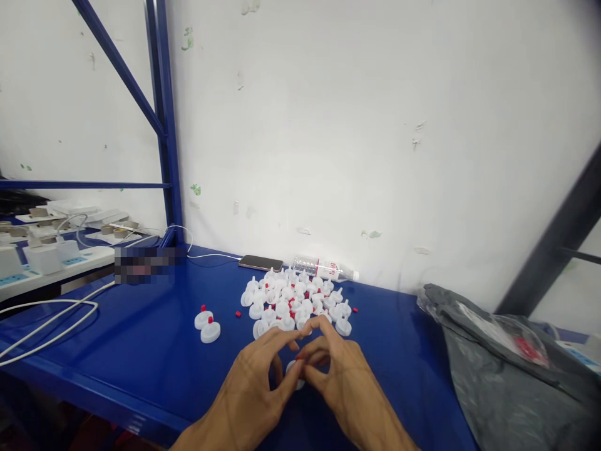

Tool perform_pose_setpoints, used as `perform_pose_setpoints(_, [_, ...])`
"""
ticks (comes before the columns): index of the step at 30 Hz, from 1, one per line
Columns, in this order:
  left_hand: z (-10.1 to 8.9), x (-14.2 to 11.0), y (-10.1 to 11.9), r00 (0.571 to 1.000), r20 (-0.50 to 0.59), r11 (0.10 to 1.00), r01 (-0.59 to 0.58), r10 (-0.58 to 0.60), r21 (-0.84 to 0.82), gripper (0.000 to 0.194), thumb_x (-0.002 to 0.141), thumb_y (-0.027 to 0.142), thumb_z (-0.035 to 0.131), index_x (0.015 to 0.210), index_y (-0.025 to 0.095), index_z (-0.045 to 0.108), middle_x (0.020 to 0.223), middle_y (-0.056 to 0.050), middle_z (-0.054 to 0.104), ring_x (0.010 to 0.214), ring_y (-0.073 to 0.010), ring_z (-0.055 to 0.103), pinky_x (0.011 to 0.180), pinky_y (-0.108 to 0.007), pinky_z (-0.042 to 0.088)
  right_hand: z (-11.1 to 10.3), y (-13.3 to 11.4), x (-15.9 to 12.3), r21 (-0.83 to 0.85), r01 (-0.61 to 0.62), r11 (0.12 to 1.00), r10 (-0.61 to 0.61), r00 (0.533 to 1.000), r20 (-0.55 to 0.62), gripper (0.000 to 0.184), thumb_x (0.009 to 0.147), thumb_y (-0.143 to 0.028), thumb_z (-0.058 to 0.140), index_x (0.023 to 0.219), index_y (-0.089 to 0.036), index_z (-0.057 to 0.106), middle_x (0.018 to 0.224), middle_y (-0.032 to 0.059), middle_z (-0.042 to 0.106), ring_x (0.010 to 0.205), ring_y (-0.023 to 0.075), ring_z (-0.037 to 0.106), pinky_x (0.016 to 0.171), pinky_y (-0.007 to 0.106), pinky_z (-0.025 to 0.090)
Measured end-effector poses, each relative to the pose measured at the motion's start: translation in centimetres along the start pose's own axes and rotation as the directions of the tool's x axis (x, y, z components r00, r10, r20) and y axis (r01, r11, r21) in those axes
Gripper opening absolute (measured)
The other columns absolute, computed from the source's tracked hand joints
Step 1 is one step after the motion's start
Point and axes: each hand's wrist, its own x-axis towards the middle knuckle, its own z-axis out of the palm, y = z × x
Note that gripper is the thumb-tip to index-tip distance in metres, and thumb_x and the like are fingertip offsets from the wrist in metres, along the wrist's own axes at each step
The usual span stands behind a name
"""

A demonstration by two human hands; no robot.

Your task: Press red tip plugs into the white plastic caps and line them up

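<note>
Low in the middle of the view, my left hand (256,382) and my right hand (335,376) meet over the blue table (141,351). Together they pinch a white round cap (297,371), and a small red piece (299,359) shows at my fingertips. Just beyond my fingers lies a heap of several white caps (293,300) with red bits scattered among them. Two white caps with red tops (207,326) stand apart to the left of the heap.
A phone (260,262) on a white cable and a lying water bottle (326,269) rest by the wall. A grey plastic bag (502,369) holding red parts fills the right. White cables (47,319) loop at left; blue rack posts (164,119) stand behind.
</note>
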Motion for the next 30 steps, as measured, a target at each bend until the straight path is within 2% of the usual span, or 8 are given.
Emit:
perform_pose_setpoints(4, [0.0,0.4,-0.6,0.999,0.042,0.999,-0.021,0.019,0.046,0.016,0.093,0.022,0.053,0.097,0.026,0.067,0.090,0.001,0.067,0.066,-0.0119,0.060,0.062,-0.023,0.044,-0.8,-0.5,-0.1,-0.088,-0.071,0.994,0.073,0.997,0.025,0.051,0.067,-0.004,0.065,0.111,-0.027,0.050,0.088,-0.0063,0.070,0.073,0.0128,0.067,0.070,0.024,0.049])
perform_pose_setpoints(7, [-1.1,0.8,-1.2,0.997,0.071,0.987,0.014,-0.025,0.158,0.016,0.091,0.021,0.053,0.093,0.026,0.068,0.086,0.002,0.069,0.065,-0.0130,0.061,0.063,-0.024,0.043,-1.7,-0.7,0.0,-0.209,-0.130,0.969,0.128,0.991,-0.023,0.049,0.069,-0.004,0.066,0.111,-0.027,0.053,0.092,-0.0055,0.068,0.073,0.0118,0.065,0.071,0.025,0.047])
perform_pose_setpoints(10, [-3.8,1.3,-1.4,0.982,0.086,0.924,0.126,-0.168,0.361,0.016,0.087,0.020,0.054,0.090,0.025,0.070,0.084,0.001,0.071,0.065,-0.0159,0.061,0.065,-0.028,0.042,-2.0,-0.6,0.0,-0.265,-0.136,0.955,0.132,0.991,-0.032,0.036,0.076,-0.011,0.062,0.107,-0.028,0.056,0.090,-0.0058,0.067,0.072,0.0117,0.064,0.069,0.025,0.046])
perform_pose_setpoints(15, [-9.9,1.9,-2.7,0.915,-0.010,0.688,0.312,-0.404,0.655,0.022,0.087,0.027,0.048,0.092,0.028,0.069,0.089,-0.003,0.073,0.082,-0.0272,0.066,0.061,-0.032,0.039,-1.8,-0.3,-0.1,-0.309,-0.096,0.946,0.091,0.995,-0.031,0.025,0.082,-0.019,0.059,0.104,-0.031,0.060,0.086,-0.0072,0.068,0.074,0.0130,0.064,0.071,0.027,0.045])
perform_pose_setpoints(20, [-13.2,2.4,-6.0,0.887,-0.139,0.587,0.401,-0.439,0.703,0.026,0.085,0.028,0.046,0.098,0.027,0.068,0.100,-0.005,0.073,0.092,-0.0304,0.066,0.068,-0.036,0.042,-1.6,-0.2,-0.3,-0.376,-0.096,0.922,0.076,0.995,-0.069,0.018,0.086,-0.023,0.056,0.101,-0.032,0.062,0.085,-0.0070,0.069,0.086,0.0163,0.065,0.075,0.029,0.044])
perform_pose_setpoints(25, [-12.5,2.5,-5.6,0.919,-0.187,0.586,0.369,-0.348,0.722,0.036,0.085,0.031,0.047,0.114,0.020,0.065,0.111,-0.010,0.069,0.100,-0.0331,0.064,0.076,-0.041,0.046,-1.6,0.1,-0.4,-0.404,-0.090,0.910,0.065,0.995,-0.075,0.017,0.088,-0.025,0.054,0.101,-0.032,0.063,0.087,-0.0064,0.070,0.086,0.0173,0.066,0.073,0.030,0.044])
perform_pose_setpoints(27, [-11.0,2.4,-4.4,0.942,-0.201,0.628,0.329,-0.268,0.706,0.037,0.089,0.036,0.046,0.117,0.020,0.063,0.117,-0.010,0.064,0.094,-0.0312,0.066,0.074,-0.040,0.047,-1.5,0.1,-0.4,-0.413,-0.087,0.907,0.057,0.995,-0.084,0.016,0.088,-0.026,0.053,0.100,-0.032,0.063,0.087,-0.0062,0.070,0.086,0.0175,0.066,0.073,0.030,0.044])
perform_pose_setpoints(30, [-8.0,2.2,-3.5,0.976,-0.107,0.731,0.215,-0.192,0.648,0.037,0.091,0.044,0.048,0.122,0.026,0.059,0.116,-0.005,0.061,0.080,-0.0222,0.066,0.068,-0.034,0.048,-1.5,0.0,-0.4,-0.415,-0.080,0.906,0.051,0.995,-0.080,0.016,0.089,-0.026,0.053,0.100,-0.031,0.064,0.086,-0.0059,0.071,0.083,0.0169,0.066,0.073,0.030,0.044])
